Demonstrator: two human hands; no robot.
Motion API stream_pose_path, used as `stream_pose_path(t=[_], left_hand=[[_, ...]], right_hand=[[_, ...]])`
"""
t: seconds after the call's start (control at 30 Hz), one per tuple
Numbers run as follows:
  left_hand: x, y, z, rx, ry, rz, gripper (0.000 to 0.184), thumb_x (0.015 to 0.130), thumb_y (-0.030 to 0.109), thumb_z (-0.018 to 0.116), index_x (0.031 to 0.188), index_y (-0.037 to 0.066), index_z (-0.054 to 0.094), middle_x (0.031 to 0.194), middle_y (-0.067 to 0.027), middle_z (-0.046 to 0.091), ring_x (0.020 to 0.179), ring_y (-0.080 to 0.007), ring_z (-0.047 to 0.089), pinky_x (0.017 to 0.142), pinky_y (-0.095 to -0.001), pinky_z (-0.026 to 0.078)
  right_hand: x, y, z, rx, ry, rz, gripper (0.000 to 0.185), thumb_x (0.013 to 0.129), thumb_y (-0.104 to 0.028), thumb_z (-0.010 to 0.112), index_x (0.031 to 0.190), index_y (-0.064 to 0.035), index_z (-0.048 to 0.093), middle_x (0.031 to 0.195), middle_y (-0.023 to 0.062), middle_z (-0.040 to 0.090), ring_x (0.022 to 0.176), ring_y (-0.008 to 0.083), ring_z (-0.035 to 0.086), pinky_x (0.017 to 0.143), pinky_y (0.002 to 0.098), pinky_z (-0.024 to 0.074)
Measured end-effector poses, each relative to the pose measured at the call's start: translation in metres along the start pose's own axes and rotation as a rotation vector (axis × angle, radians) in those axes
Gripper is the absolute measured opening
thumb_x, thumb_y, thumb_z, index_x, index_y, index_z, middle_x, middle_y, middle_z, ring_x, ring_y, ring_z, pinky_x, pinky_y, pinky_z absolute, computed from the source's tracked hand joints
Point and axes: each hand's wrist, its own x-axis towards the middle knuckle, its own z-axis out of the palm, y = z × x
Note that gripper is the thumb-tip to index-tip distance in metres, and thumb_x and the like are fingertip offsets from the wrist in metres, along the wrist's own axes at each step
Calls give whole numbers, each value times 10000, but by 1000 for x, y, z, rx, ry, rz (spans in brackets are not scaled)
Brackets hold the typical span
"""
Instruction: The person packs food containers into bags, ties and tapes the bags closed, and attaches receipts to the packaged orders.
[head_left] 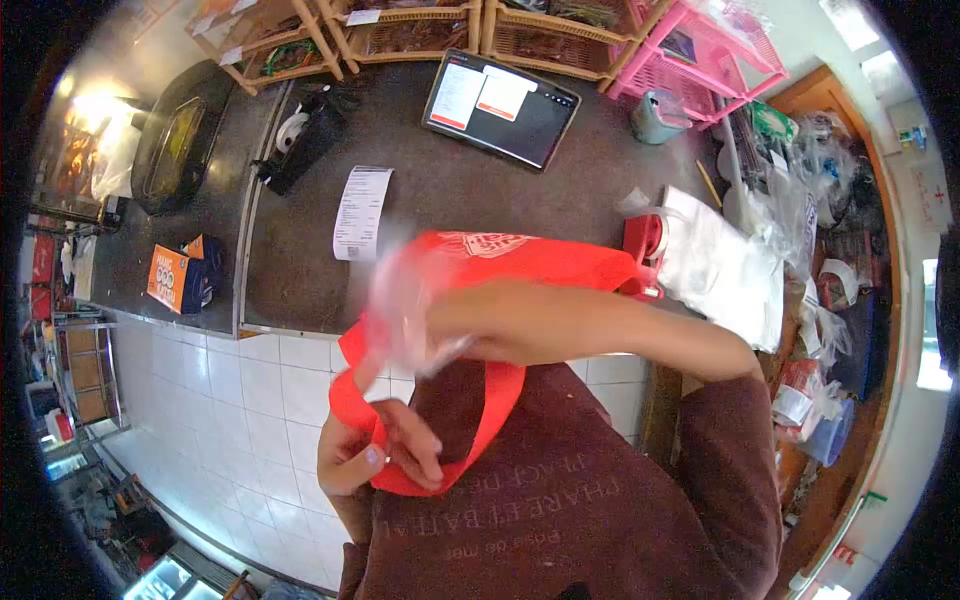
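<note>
A red fabric bag (560, 262) with pale print spans the counter's front edge, partly covered by my right forearm. Its handle loops down in front of my brown shirt. My left hand (375, 455) is closed around this red handle (500, 400), fingers curled at the loop. Crossing from the right, my right hand (425, 325) is over the bag's left end with a clear plastic bag (400, 290) in it. Motion blur smears that plastic, and the fingers show poorly. What the plastic contains, if anything, I cannot make out.
A printed receipt (362, 212) lies on the dark counter (400, 130). Behind it are a tablet (500, 108) and a black receipt printer (300, 140). White plastic bags (710, 260) lie at right, near a pink rack (700, 60). An orange box (170, 275) stands left.
</note>
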Motion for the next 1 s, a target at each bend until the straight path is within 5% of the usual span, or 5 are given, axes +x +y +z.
stream_pose_path(t=[0.17, 0.3, 0.4, 0.53, 1.0], left_hand=[[-12, 19, -29, -53, -556, -305, 691, 816, 143, 518, 1322, -25, 79, 957, -315, 515, 956, -373, 541, 719, -399, 512], [-3, 48, -33, 133, -1272, -183, 642, 841, 192, 519, 1328, 2, 146, 1116, -295, 460, 1051, -432, 460, 980, -521, 231], [-28, 45, -34, -32, -803, 86, 607, 770, 156, 618, 1276, 26, 310, 1048, -239, 522, 1109, -373, 430, 968, -528, 253], [-3, 47, 11, 1374, 6, 428, 703, 528, 199, 804, 1141, 89, 479, 1093, -163, 448, 975, -255, 437, 796, -384, 382], [61, 36, 23, 1352, -369, 289, 305, 552, 119, 696, 838, 66, 601, 913, -75, 557, 953, -259, 477, 847, -362, 345]], right_hand=[[-5, 28, 97, -458, -607, -21, 312, 731, -269, 574, 993, -100, 563, 1022, 97, 498, 859, 230, 532, 707, 386, 421], [-7, 38, 69, -701, -697, 12, 371, 696, -314, 610, 1022, -141, 569, 1124, 114, 458, 913, 272, 521, 736, 442, 414], [6, 28, 5, -857, -698, 116, 419, 670, -348, 638, 1044, -173, 573, 1200, 127, 428, 954, 304, 512, 758, 483, 409], [15, 20, -45, -901, -676, 290, 483, 647, -259, 673, 1095, -159, 521, 1164, 113, 414, 973, 303, 487, 717, 403, 435], [11, 3, -136, 148, -415, 157, 551, 675, -33, 541, 1203, -95, 397, 804, 142, 583, 713, 217, 600, 578, 310, 459]])
